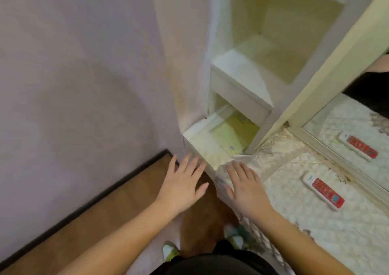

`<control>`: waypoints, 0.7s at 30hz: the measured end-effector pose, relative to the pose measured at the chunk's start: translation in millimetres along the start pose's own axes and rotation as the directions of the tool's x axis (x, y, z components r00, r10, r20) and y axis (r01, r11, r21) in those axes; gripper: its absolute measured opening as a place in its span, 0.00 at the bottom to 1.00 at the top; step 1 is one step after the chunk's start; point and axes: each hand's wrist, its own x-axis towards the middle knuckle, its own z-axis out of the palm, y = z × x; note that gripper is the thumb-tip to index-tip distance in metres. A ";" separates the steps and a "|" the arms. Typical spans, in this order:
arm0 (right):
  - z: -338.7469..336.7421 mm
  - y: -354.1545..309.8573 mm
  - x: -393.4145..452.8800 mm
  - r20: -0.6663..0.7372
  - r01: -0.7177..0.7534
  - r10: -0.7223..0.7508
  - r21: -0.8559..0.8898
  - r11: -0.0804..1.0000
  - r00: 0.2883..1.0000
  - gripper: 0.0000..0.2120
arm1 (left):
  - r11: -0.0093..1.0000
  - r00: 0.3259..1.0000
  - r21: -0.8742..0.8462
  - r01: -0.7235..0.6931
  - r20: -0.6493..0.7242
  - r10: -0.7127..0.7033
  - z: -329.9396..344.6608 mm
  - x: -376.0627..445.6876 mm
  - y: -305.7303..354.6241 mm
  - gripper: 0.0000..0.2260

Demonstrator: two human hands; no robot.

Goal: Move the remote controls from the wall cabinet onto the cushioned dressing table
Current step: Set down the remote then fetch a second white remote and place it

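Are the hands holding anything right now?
No, nothing is held. The left hand and right hand are both open and empty. One remote control lies on the dressing table.

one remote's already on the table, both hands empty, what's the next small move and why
Probably reach the left hand up into the wall cabinet to look for another remote. Both it and the right hand are open and empty, one remote control already lies on the dressing table, and the shelves in view show only a notebook, so the rest may sit out of sight.
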 end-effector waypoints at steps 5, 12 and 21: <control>-1.0 -87.6 24.6 -0.020 0.141 -0.143 -0.065 0.988 0.990 0.27 | 0.990 0.990 -0.029 0.136 -0.029 -0.137 -4.1 -63.4 -69.7 0.26; -1.8 -211.4 53.0 -0.060 0.386 -0.390 -0.064 0.920 0.919 0.27 | 0.909 0.907 -0.042 0.414 -0.070 -0.416 -7.9 -158.6 -159.6 0.25; -4.8 -312.5 78.7 0.012 0.673 -0.674 -0.086 0.735 0.738 0.26 | 0.683 0.682 -0.061 0.728 -0.038 -0.731 -9.8 -236.4 -205.1 0.25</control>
